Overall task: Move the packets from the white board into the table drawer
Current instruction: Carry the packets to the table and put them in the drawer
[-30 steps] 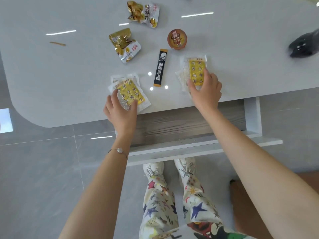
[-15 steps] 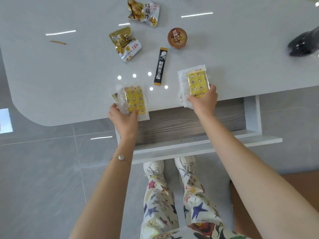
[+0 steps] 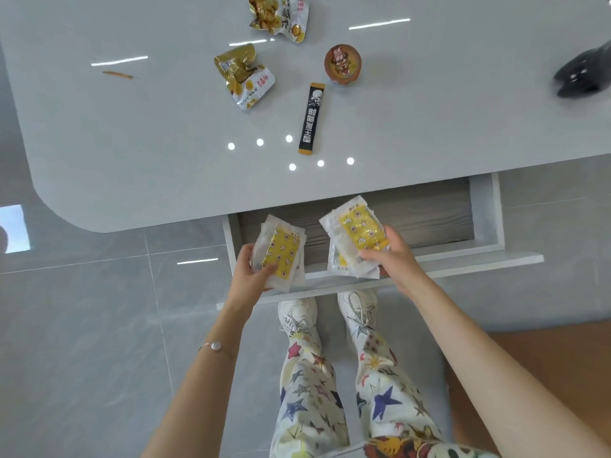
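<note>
Fingers of our left hand (image 3: 248,276) are curled round the near end of a clear plastic packet with a yellow printed centre (image 3: 282,256), thumb pressed on its face: a firm pinch. On our right hand (image 3: 396,259) it's the same story, with thumb and fingers pinching the near end of a second clear-and-yellow packet (image 3: 358,226). Another of that kind shows just beneath it (image 3: 340,262). Whether the hand holds that one too, or it lies in the drawer, we cannot tell.

From the head view, both held packets are off the glossy white board (image 3: 132,143) and hang over the open, wood-lined table drawer (image 3: 489,213).

Now the relation that matters: the drawer floor lies below the packets and a little beyond our fingers. Each packet's long axis runs away from us, tilted slightly, across the drawer's left-to-right length. Our right hand is better placed, near the drawer's middle. Our left sits at the drawer's left end, its packet's near edge overlapping the front lip. We judge it needs a nudge forward and inward before release, or the packet may catch that lip.

Waiting on the board are a crumpled gold foil packet (image 3: 244,77), a second gold packet at the far edge (image 3: 277,18), a black stick sachet (image 3: 311,119) and a small round brown cup (image 3: 343,63). We'd call the job partly done.
</note>
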The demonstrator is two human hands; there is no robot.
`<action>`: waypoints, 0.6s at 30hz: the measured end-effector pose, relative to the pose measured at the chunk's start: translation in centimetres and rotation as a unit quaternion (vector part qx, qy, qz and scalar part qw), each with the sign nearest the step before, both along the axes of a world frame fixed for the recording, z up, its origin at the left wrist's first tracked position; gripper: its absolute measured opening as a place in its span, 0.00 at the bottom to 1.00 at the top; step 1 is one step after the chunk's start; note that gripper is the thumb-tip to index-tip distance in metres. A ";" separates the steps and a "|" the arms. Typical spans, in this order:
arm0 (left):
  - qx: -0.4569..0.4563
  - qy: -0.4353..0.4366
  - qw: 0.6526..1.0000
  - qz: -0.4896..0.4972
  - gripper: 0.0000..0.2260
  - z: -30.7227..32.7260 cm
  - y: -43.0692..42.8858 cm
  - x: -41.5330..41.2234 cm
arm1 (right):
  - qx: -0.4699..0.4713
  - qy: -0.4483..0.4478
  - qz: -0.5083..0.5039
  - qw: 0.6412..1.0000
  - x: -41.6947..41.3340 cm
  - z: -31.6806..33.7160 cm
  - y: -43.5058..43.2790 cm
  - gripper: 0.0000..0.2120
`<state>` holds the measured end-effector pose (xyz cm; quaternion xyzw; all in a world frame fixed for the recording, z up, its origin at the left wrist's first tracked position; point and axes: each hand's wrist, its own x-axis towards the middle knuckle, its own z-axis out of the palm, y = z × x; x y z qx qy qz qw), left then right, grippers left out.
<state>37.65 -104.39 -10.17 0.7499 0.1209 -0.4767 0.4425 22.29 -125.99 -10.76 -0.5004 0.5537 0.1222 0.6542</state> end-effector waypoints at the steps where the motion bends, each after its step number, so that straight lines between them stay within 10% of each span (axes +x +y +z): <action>1: 0.018 0.004 1.000 -0.006 0.15 -1.0 0.0 0.3 | -0.001 0.013 0.010 1.000 -0.1 -1.1 0.1 0.17; 8: 0.064 0.037 0.995 0.065 0.34 -9.7 -1.9 3.2 | -0.014 0.055 0.035 0.998 4.1 -9.8 -0.1 0.19; 18: 0.128 -0.129 0.980 -0.076 0.31 -10.0 -1.5 2.5 | -0.184 0.094 0.137 0.969 5.8 -10.7 1.7 0.28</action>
